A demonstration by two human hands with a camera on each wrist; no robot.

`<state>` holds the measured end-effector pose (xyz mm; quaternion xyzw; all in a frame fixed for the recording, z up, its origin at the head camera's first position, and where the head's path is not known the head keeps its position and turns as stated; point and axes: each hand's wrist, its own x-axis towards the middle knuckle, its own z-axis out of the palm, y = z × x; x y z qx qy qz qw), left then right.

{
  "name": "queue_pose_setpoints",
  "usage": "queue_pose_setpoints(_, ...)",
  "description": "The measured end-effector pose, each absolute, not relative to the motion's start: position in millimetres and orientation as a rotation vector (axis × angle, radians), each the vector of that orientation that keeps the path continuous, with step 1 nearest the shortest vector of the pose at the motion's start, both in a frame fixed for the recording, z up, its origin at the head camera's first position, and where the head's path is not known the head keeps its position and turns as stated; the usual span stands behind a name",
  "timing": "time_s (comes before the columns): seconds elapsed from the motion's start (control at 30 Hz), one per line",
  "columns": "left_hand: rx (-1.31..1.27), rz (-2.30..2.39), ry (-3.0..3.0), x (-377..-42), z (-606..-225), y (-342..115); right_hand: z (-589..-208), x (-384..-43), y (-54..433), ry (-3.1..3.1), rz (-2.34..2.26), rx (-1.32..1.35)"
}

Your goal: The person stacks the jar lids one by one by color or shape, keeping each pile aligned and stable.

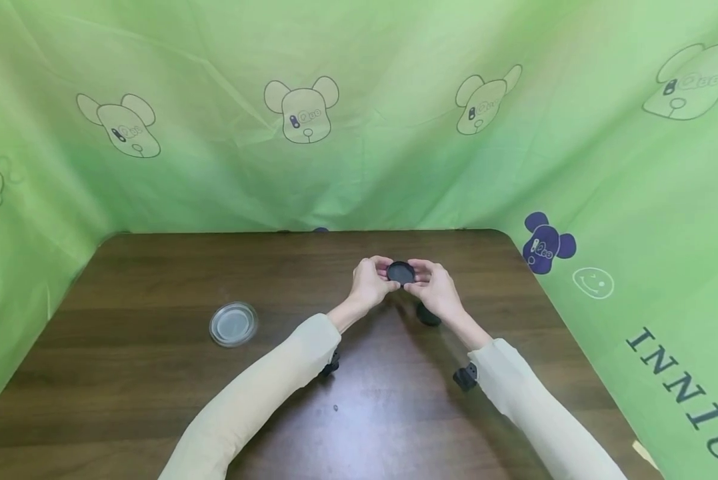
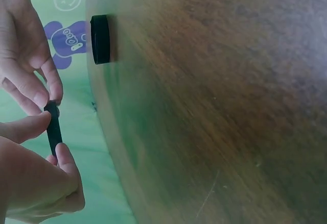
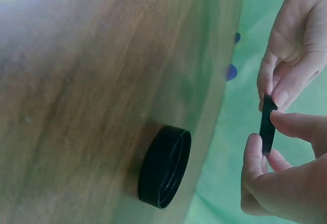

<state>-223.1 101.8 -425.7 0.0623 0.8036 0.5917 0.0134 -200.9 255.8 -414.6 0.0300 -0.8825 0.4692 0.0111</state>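
Observation:
A shallow round black lid (image 1: 401, 273) is held up above the far part of the table between both hands. My left hand (image 1: 372, 283) pinches its left edge, and my right hand (image 1: 438, 291) pinches the opposite edge. Edge-on in the left wrist view, the lid (image 2: 53, 128) looks thin, with fingertips and thumbs around its rim. A taller black round cap (image 3: 164, 167) with a raised rim rests on the table below the right hand. From the head view that cap (image 1: 428, 315) is partly covered by the right hand.
A clear round plastic dish (image 1: 233, 325) lies on the left of the brown wooden table (image 1: 155, 387). One tiny dark speck (image 1: 336, 408) is near the front. Green printed curtains (image 1: 365, 173) stand behind the table and along its sides.

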Motion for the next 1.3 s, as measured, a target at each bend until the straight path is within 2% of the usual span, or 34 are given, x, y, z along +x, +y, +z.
queue_pose_setpoints(1.3, 0.267, 1.712, 2.451, -198, -436, 144, -422, -166, 309, -2.800, 1.517, 0.130)
